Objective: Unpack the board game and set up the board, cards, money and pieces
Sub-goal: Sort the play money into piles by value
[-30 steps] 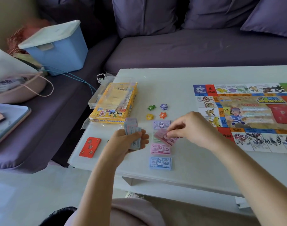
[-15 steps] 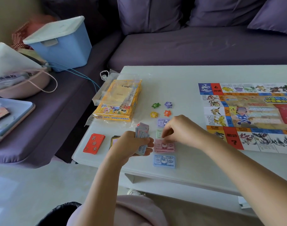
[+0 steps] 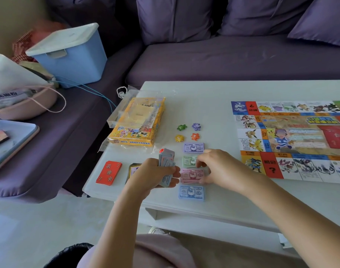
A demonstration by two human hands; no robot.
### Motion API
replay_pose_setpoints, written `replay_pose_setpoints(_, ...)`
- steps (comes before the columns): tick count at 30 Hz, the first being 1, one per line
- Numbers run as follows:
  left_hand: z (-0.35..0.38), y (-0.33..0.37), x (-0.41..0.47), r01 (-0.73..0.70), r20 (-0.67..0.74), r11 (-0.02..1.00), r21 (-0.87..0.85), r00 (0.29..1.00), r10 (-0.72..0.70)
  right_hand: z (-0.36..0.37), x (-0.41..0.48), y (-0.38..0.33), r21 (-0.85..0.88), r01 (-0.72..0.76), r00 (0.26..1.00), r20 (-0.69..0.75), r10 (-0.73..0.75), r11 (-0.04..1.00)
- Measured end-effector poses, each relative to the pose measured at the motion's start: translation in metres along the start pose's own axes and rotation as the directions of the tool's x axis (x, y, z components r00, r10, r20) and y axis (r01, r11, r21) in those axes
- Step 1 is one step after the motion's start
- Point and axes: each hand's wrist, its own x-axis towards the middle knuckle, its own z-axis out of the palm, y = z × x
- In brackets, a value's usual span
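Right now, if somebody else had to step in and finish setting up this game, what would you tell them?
Left hand: grips a mixed wad of notes.
Right hand: fingers curled at the pink pile; I cannot tell if they pinch a note.
Done: board unfolded on the table; four star pieces out; purple pile, green pile, pink and blue pile in a column; red card deck and a second deck, partly hidden, at the left edge; box behind them.
Left: sort the wad onto the piles.
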Motion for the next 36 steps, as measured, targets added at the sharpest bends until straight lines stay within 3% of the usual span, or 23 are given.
replay_pose_setpoints(36,0.005,-0.001,0.004,-0.002,0.025,0.997,-0.072,1.0,0.004,0.017,0.007,-0.005,0.035,0.037,0.997,-0.074,-0.034,0.999)
